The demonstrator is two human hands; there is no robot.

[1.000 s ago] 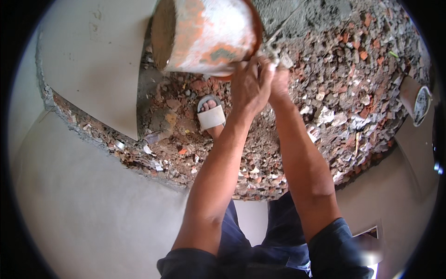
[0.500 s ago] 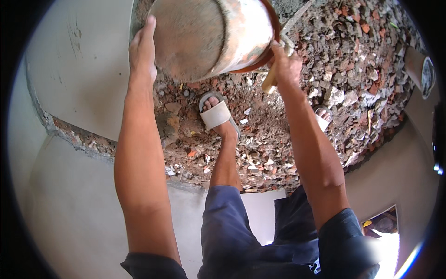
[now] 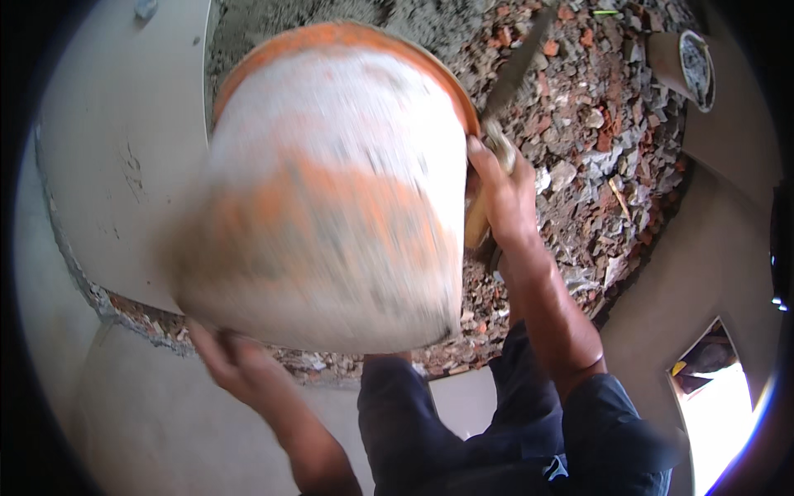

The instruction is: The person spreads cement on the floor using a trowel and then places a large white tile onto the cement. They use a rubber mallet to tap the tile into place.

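Observation:
A large orange bucket, crusted with pale cement, fills the middle of the view, tipped with its rim away from me and its base toward me. My left hand supports the bucket's base from underneath. My right hand grips the rim on the right side, together with a wooden handle of a tool that points up and away. The bucket is blurred with motion. My legs in dark blue trousers show below it.
Broken brick and stone rubble covers the ground ahead and right. Smooth grey plaster surfaces lie on the left. A round container stands at top right. A bright opening is at lower right.
The bucket has come closer and tipped further, its base now toward me. My left hand went from the bucket's side to under its base. The sandalled foot is now hidden.

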